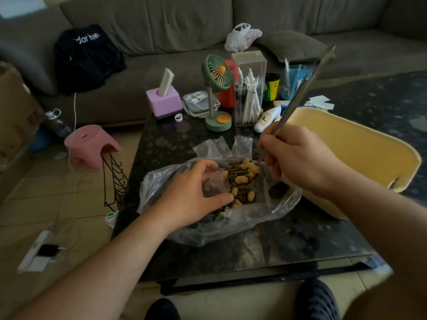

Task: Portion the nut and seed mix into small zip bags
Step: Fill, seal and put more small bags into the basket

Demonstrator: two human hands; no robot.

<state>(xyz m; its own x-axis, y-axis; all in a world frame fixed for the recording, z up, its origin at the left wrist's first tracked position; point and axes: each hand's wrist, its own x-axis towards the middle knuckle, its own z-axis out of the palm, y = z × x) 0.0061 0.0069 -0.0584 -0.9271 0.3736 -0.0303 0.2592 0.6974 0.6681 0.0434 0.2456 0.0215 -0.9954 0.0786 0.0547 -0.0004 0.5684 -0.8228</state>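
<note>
Dark glass counter [175,144] in front of a grey sofa [161,21]. Large clear plastic bag [231,225] lies open on the counter, nut and seed mix [240,192] pooled in its middle.

Left hand [194,192] reaches into the large bag; fingers [208,166] and thumb curl round a small zip bag [213,184], holding its mouth toward the mix (some mix seems to be inside already, hard to tell through the plastic).

Right hand [298,158] grips a long metal spoon [300,91] low on the handle, fingers wrapped tight; handle angles up and away to the right. Spoon bowl, heaped with peanuts and striped seeds, sits just beside the small bag's opening, above the pile.

Empty small zip bags [221,146] lie flat on the counter just behind the large bag.

Farther back: green desk fan [217,75], clear box of pens [248,88], pink tissue holder [164,100]. Yellow tray [360,144] tilted at the right, behind the right hand. Pink stool [90,144] on the floor, left.
</note>
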